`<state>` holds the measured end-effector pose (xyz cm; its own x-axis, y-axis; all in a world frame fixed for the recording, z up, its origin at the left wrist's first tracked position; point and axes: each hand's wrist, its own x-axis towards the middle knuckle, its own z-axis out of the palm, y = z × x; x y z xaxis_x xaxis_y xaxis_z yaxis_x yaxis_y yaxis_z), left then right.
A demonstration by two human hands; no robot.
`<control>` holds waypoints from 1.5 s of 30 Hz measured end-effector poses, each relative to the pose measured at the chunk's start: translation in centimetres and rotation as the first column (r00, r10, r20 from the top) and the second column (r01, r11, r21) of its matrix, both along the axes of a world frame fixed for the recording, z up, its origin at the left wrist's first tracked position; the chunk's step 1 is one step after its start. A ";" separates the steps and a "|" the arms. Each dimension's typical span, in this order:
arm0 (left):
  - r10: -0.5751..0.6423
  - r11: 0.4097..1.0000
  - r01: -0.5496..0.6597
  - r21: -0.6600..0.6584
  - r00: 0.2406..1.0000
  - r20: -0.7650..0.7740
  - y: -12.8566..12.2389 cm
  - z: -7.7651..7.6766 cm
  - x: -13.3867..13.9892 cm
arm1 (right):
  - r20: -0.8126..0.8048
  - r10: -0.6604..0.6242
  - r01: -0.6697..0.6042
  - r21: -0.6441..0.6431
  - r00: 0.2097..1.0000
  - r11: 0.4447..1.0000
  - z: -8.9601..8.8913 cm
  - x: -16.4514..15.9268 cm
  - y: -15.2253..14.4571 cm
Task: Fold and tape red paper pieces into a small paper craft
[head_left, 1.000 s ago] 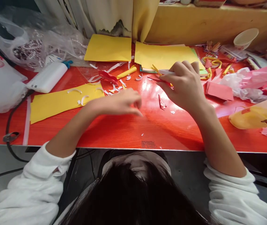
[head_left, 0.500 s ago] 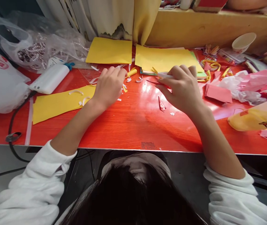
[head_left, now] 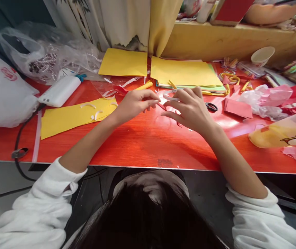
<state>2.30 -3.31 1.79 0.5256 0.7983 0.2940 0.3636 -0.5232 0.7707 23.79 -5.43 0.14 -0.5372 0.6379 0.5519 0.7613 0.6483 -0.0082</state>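
My left hand (head_left: 133, 103) pinches shut on a small red paper scrap (head_left: 161, 106); my right hand (head_left: 189, 109), just beside, grips a white strip (head_left: 170, 98). The scrap lies between both hands, slanting toward the right over the red table (head_left: 142, 145).

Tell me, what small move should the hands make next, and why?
Probably bring the left hand a little closer, so both grip the red paper piece. Its fingertips almost meet the right hand, which already holds a white strip.
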 end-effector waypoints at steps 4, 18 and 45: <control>-0.068 0.984 0.057 -0.171 0.996 -0.055 0.8 -0.1 -0.4 | -0.099 -0.088 0.092 0.039 0.991 0.995 0.3 0.5 0.1; -0.163 0.984 0.174 -0.026 0.848 -0.504 1.2 -2.7 0.4 | -0.148 -0.225 0.252 0.200 0.963 0.947 0.7 0.1 -0.5; 0.164 0.939 -0.152 0.309 0.986 -0.014 -2.2 0.8 0.2 | -0.659 0.108 -0.388 -0.294 0.744 0.874 1.6 -1.3 -1.8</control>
<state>2.48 -5.51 2.62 0.4159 0.7471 0.5186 0.4874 -0.6645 0.5665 22.47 -7.24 1.71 -0.3464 0.7607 0.5489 0.3106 0.6451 -0.6981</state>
